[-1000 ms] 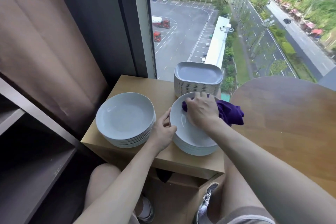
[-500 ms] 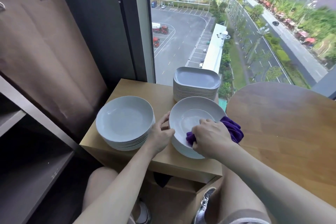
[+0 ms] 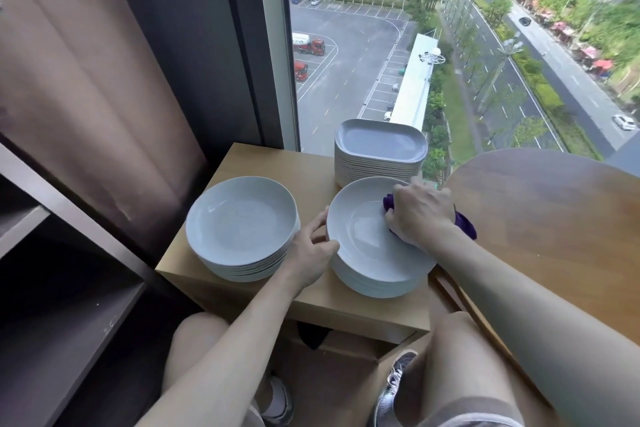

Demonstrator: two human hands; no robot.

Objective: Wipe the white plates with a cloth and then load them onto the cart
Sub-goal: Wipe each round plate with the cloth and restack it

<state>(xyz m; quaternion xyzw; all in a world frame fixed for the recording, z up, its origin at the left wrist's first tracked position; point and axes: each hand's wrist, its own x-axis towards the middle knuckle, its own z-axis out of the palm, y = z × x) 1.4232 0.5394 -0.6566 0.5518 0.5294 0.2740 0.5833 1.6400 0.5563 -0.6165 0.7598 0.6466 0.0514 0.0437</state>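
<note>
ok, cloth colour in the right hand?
Dark purple cloth, bunched under the right hand; head view.

Both bare forearms reach forward from the bottom edge, the right one crossing higher. The left hand curls with its thumb and fingers hooked forward. The right hand is bunched, knuckles up, fingers tucked under.

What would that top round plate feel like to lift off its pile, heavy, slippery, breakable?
The top plate looks glazed and glossy, so probably smooth and a bit slippery under the left hand. It seems rigid ceramic, likely fairly heavy and apt to chip if dropped. Its shallow bowl shape nests in the stack, so it should lift straight up without rolling.
</note>
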